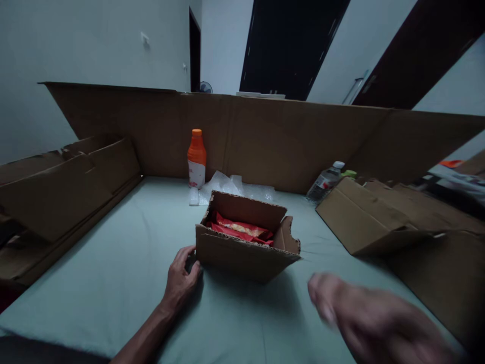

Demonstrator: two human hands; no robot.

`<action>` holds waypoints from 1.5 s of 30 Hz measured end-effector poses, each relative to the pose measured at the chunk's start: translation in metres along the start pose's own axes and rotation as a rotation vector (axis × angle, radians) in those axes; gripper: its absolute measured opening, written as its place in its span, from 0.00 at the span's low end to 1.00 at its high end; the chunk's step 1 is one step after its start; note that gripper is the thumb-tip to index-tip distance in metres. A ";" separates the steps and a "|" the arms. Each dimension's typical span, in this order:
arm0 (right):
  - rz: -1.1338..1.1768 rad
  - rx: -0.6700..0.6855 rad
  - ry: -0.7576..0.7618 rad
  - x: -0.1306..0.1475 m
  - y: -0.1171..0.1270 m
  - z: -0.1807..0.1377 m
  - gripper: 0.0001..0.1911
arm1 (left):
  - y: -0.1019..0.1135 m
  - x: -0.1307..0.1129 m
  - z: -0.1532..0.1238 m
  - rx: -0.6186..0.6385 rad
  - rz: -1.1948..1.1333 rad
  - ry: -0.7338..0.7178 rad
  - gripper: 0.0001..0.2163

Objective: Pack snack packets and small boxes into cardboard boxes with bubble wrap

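A small open cardboard box [242, 253] sits in the middle of a pale green sheet [113, 273]. Red snack packets [240, 230] lie inside it. My left hand [181, 280] rests on the sheet at the box's lower left corner, fingers curled against the cardboard, holding nothing I can make out. My right hand [364, 318] hovers low at the right, in front of the box and apart from it. It is smeared by motion, so its fingers do not read.
An orange bottle [196, 157] stands at the back beside crumpled clear wrap [231, 188]. A clear water bottle [326, 181] lies tilted at back right. Flattened cardboard [265, 136] walls the back; more cardboard lies left [56, 192] and right [379, 217].
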State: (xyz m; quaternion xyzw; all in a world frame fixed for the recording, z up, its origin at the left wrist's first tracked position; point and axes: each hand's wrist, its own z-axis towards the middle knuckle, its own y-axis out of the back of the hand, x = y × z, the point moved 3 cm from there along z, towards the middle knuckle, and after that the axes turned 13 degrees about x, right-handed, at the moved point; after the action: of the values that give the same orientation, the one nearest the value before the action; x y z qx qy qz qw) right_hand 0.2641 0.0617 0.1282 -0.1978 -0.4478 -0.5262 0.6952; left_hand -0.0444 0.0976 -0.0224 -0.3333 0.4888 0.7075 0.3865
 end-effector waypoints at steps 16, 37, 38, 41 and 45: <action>0.020 0.047 -0.424 -0.164 -0.035 0.051 0.27 | 0.027 0.020 0.005 -0.165 -0.106 0.380 0.31; -0.473 -0.088 -0.510 -0.277 0.002 0.191 0.05 | 0.017 0.042 0.014 -0.076 -0.240 0.460 0.41; -0.474 -0.100 -0.515 -0.280 0.003 0.190 0.03 | 0.017 0.041 0.014 -0.075 -0.243 0.467 0.41; -0.471 -0.152 -0.517 -0.279 0.016 0.175 0.05 | 0.017 0.035 0.017 -0.087 -0.231 0.467 0.40; -0.438 -0.247 -0.531 -0.255 0.050 0.124 0.10 | 0.019 0.026 0.019 -0.089 -0.232 0.463 0.39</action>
State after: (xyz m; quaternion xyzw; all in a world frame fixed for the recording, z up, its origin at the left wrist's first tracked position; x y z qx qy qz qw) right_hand 0.2470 0.3145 -0.0092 -0.3095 -0.5774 -0.6432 0.3964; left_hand -0.0750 0.1174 -0.0309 -0.5567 0.4911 0.5841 0.3281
